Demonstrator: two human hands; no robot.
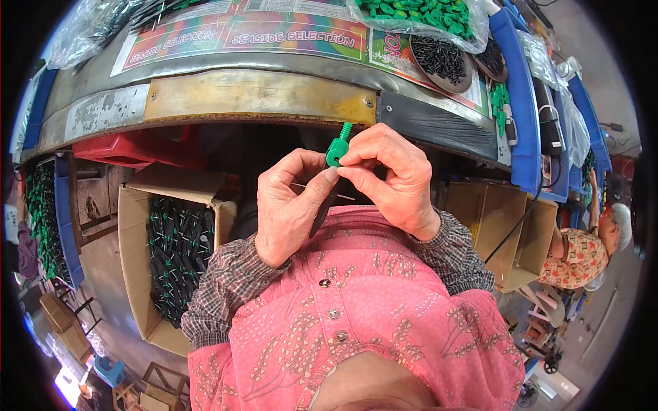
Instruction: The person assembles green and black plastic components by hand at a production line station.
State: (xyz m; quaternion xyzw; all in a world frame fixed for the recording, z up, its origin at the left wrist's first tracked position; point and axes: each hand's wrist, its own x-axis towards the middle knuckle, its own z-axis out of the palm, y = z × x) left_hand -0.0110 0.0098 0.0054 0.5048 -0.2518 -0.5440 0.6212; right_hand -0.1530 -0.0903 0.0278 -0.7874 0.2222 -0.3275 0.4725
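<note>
In front of my chest, just below the bench edge, both hands meet at a green plastic piece [338,151] with a ribbed tip pointing up and a round hole. My left hand [290,201] is closed, thumb and fingers gripping the piece's lower end. From that hand a dark, flat strip [325,214] hangs down, with thin metal pins beside it. My right hand [392,177] pinches thumb and forefinger together at the hole. Whatever its fingertips hold is too small and covered to name.
The metal bench [260,89] carries plates of small black parts [441,60] and a bag of green pieces [418,15]. A cardboard box [133,267] of black parts stands left, another box [504,233] right. Blue crates [515,103] rise at the right; a person [582,250] sits beyond.
</note>
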